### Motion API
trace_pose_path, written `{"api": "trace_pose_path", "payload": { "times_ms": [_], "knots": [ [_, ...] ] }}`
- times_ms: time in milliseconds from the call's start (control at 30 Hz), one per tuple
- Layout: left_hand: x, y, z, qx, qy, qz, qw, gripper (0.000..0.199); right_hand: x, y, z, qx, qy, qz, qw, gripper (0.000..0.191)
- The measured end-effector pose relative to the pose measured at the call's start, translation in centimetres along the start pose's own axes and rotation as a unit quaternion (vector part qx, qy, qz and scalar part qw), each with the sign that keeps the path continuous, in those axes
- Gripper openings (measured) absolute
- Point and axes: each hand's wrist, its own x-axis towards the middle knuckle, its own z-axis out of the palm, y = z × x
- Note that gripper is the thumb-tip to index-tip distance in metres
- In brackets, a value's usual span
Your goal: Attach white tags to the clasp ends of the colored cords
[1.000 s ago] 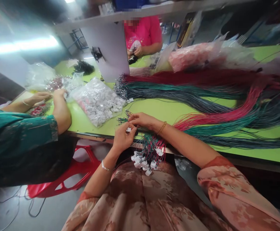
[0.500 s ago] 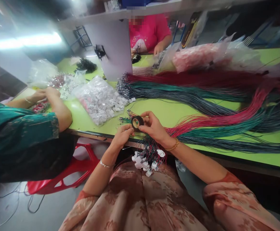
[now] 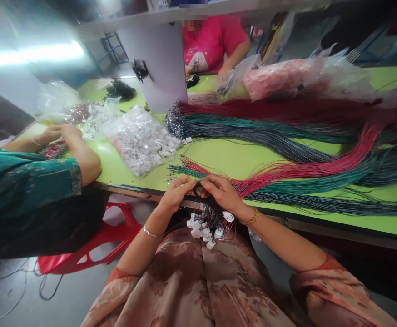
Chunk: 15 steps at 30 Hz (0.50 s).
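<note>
A roll of black tape (image 3: 199, 189) is between my two hands at the table's front edge. My right hand (image 3: 220, 191) pinches it from the right. The closed fingers of my left hand (image 3: 178, 192) meet its left side; what they pinch is too small to make out. Just below hangs a bunch of thin dark wires with white connectors (image 3: 201, 229), over my lap. Behind my hands, red wires (image 3: 287, 170) and green wires (image 3: 321, 181) lie on the table, their metal-tipped ends at the left.
A clear bag of white connectors (image 3: 144, 145) lies on the green table (image 3: 232, 156). More wire bundles (image 3: 270, 111) stretch to the right. At the left sits a person in a green sleeve (image 3: 48, 177) beside a red chair (image 3: 92, 245). Another person in pink (image 3: 212, 43) is across.
The tape roll has moved down and slightly right, away from the wire ends, and has tilted. My right hand has moved down with it, and my left hand has shifted slightly right.
</note>
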Motion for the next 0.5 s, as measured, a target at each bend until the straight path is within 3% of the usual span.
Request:
{"api": "trace_pose_path", "payload": {
  "times_ms": [133, 233, 367, 500],
  "knots": [
    [-0.4, 0.0, 0.4, 0.229, 0.063, 0.144, 0.961, 0.029, 1.2, 0.2, -0.2, -0.005, -0.062, 0.071, 0.996, 0.023],
    [-0.7, 0.2, 0.5, 0.319, 0.077, 0.184, 0.927, 0.028, 2.2, 0.4, -0.1, 0.074, -0.086, 0.109, 0.988, 0.013],
    [-0.5, 0.0, 0.2, 0.352, 0.082, 0.196, 0.912, 0.027, 2.8, 0.9, 0.5, 0.103, -0.091, 0.115, 0.984, 0.011],
    [0.2, -1.1, 0.0, 0.298, 0.072, 0.199, 0.931, 0.028, 2.5, 1.5, 0.9, 0.082, -0.068, 0.104, 0.989, 0.009]
  ]
}}
